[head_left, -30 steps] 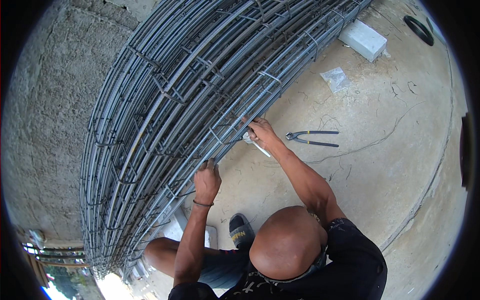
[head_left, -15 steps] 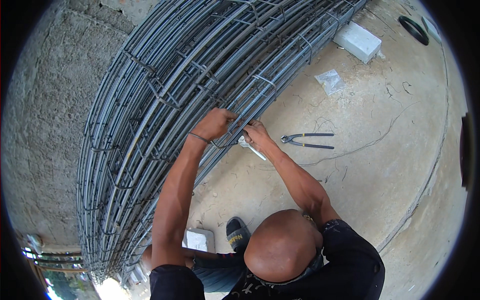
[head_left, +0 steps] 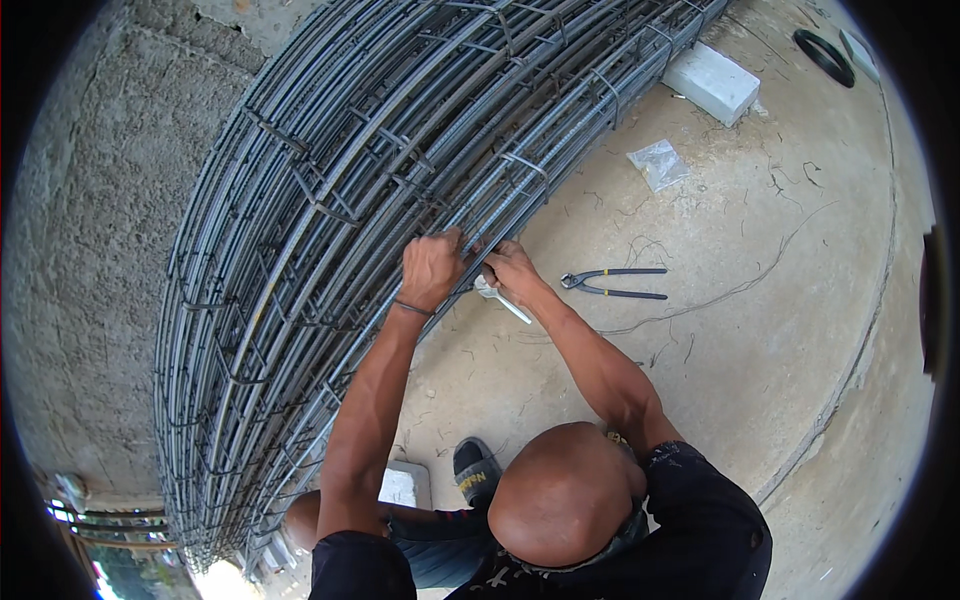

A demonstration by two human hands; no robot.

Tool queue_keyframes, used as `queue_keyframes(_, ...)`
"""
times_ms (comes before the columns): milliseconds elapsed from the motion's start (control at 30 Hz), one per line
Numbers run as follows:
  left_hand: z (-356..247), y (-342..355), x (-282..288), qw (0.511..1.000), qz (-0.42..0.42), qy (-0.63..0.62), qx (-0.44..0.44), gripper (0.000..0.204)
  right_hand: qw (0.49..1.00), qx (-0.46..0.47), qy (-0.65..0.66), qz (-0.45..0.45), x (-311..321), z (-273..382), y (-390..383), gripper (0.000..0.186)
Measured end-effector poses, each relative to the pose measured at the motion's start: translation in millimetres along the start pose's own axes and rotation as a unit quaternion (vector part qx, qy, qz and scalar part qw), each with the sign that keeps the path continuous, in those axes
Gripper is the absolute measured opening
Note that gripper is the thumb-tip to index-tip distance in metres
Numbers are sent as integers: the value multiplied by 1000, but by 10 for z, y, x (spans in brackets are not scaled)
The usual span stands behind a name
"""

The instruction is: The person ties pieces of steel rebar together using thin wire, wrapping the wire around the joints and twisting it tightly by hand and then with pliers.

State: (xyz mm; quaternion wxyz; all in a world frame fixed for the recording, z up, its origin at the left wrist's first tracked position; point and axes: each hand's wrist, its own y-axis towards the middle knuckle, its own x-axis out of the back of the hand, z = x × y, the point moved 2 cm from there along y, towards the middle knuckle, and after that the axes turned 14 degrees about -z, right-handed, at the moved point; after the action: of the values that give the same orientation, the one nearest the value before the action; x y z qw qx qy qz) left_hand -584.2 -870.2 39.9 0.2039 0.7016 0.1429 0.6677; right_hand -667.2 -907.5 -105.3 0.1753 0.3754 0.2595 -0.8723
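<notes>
A long bundle of steel rebar cages (head_left: pixel 340 190) runs diagonally from lower left to upper right. At its right edge my left hand (head_left: pixel 432 270) is closed in a fist against the outer bars, a dark band round its wrist. My right hand (head_left: pixel 513 268) pinches at the same bars just beside it, fingers bent inward. Whatever the fingertips of either hand hold is hidden. Just below my right hand is a white, narrow-ended object (head_left: pixel 505 302); whether it touches the hand I cannot tell. Pincers (head_left: pixel 615 282) with dark handles lie on the floor to the right.
A white block (head_left: pixel 712 82) sits by the bundle's far end, another white block (head_left: pixel 402 486) near my foot. On the concrete floor lie a clear plastic bag (head_left: pixel 660 165), a black ring-shaped coil (head_left: pixel 825 58) and scattered wire bits. A rough wall (head_left: pixel 90 250) stands at left.
My left hand has turned and come slightly nearer along the bars, its forearm shifting right. My right hand has stayed almost in place.
</notes>
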Motion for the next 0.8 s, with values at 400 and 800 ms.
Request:
queue_keyframes(400,-183,-69,-14,957,-103,-140,231,17,990,36,-91,-98,46,-22,23,24)
queue_keyframes(800,-124,-180,-23,949,-86,-184,240,14,997,23,-41,-66,17,48,-168,32)
